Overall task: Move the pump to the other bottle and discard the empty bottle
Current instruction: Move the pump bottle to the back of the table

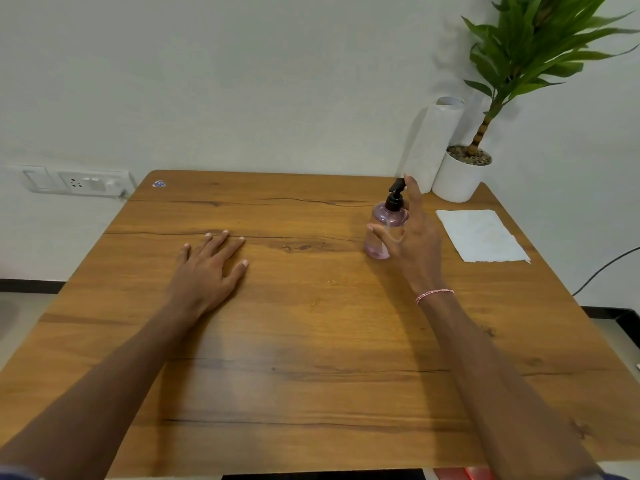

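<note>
A clear bottle (pixel 381 230) with pink liquid low inside stands upright at the right rear of the wooden table (pixel 311 341). A black pump (pixel 395 197) is on its neck. My right hand (pixel 412 237) is right beside the bottle on its right, fingers spread, thumb in front of the bottle's body and forefinger up beside the pump; it does not grip. My left hand (pixel 207 268) lies flat on the table left of centre, fingers apart, holding nothing. No second bottle is in sight.
A white paper towel sheet (pixel 481 235) lies right of the bottle. Behind it stand a paper roll (pixel 433 143) and a potted plant in a white pot (pixel 457 178) against the wall. Wall sockets (pixel 79 183) sit at the left.
</note>
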`<action>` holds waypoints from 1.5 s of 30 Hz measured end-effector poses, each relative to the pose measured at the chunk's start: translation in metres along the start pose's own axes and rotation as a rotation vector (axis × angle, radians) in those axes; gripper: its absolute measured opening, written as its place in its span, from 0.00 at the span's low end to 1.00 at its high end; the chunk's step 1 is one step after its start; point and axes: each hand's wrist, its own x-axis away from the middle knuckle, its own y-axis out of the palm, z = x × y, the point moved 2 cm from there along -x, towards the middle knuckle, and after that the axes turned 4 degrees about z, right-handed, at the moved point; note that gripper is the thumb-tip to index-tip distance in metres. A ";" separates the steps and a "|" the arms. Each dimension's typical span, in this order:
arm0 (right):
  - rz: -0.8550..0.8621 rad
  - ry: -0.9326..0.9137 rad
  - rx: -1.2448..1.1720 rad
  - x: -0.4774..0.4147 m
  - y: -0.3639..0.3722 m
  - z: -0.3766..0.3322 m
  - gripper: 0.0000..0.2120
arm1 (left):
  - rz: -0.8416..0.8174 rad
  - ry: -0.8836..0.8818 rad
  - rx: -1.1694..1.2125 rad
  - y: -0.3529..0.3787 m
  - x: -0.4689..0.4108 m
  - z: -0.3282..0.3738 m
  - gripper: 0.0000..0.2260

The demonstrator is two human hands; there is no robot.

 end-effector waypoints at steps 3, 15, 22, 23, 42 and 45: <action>0.001 0.002 -0.004 0.003 0.003 0.004 0.47 | -0.012 -0.007 0.001 0.002 -0.002 -0.001 0.37; -0.026 0.138 0.055 0.009 0.025 0.012 0.44 | 0.008 -0.069 -0.006 0.009 -0.005 -0.003 0.39; -0.105 0.171 0.021 -0.020 0.051 0.006 0.42 | 0.036 -0.075 -0.004 0.011 -0.006 -0.005 0.40; -0.116 0.170 0.005 -0.023 0.056 0.006 0.42 | 0.036 -0.075 -0.001 0.011 -0.006 -0.004 0.40; -0.241 0.175 -0.102 -0.086 0.143 -0.017 0.31 | 0.085 -0.149 -0.006 0.005 -0.004 -0.005 0.42; -0.243 0.180 -0.103 -0.090 0.148 -0.018 0.31 | 0.082 -0.151 -0.005 0.003 -0.004 -0.004 0.42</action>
